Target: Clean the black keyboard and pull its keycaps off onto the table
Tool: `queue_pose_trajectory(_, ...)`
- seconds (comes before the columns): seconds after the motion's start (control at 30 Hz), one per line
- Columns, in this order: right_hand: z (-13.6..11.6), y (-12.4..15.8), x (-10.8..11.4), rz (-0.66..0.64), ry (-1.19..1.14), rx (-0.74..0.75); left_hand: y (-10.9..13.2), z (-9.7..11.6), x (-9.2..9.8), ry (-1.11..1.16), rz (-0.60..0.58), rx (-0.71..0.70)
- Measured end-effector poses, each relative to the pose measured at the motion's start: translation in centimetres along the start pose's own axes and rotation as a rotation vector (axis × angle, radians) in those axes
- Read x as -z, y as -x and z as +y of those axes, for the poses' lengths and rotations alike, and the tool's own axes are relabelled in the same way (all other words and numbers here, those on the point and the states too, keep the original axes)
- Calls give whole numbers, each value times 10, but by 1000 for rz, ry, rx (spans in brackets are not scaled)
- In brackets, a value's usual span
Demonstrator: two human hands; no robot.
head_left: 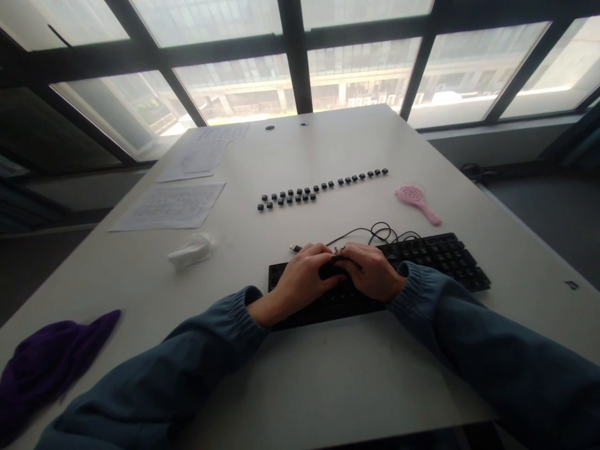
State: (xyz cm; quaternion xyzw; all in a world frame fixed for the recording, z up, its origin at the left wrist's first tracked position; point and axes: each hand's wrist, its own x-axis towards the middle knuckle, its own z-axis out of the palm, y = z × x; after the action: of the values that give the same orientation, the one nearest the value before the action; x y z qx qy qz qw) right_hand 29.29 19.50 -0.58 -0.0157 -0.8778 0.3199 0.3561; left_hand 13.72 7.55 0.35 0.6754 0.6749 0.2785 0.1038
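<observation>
A black keyboard [434,256] lies at a slant near the front of the white table, partly hidden under both hands. My left hand [304,275] rests over its left half with curled fingers. My right hand [372,270] is closed beside it, and the fingertips of both hands meet around a small dark piece [338,258]. What this piece is, I cannot make out. Behind the keyboard a black cable [384,232] lies in loops, and its USB plug [295,248] sits close to my left fingers. Farther back, several black keycaps [298,192] stand in two rows.
A pink hairbrush [417,201] lies to the right, behind the keyboard. On the left are a crumpled white tissue or wrapper [191,251], printed paper sheets [169,206] and a purple cloth item [51,359]. Windows [360,75] stand beyond the table's far edge.
</observation>
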Motion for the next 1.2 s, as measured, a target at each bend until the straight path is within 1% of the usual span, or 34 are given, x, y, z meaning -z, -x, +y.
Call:
queue_pose_trajectory(0.1, 2, 1, -1, -61, -20, 76, 0, 1, 0, 15, -4, -6)
queue_pose_trajectory(0.17, 2, 0, -1, -60, -21, 74, -1, 1, 0, 14, -4, -5)
queue_pose_trajectory(0.3, 0, -1, 0, 12, -21, -44, -1, 1, 0, -6, 9, 4)
queue_pose_trajectory(0.43, -2, -3, 2, 167, -42, -232, 0, -1, -1, -2, 3, 7)
queue_pose_trajectory(0.5, -1, -2, 2, 208, -61, -272, 0, -2, -1, 15, 5, 19)
queue_pose_trajectory(0.63, 2, -1, 1, 188, -75, -238, 0, -2, -1, 78, 31, 46)
queue_pose_trajectory(0.77, 0, -2, 2, 176, -78, -246, 0, 0, 1, 135, 54, 94)
queue_pose_trajectory(0.93, -1, -3, 2, 184, -4, -218, 1, -3, 0, 154, 85, 85)
queue_pose_trajectory(1.07, 1, -1, 0, 198, 52, -208, 0, -3, 2, 181, 83, 73)
queue_pose_trajectory(1.2, 1, -1, -1, 198, 99, -203, -2, 0, 5, 223, 70, 95)
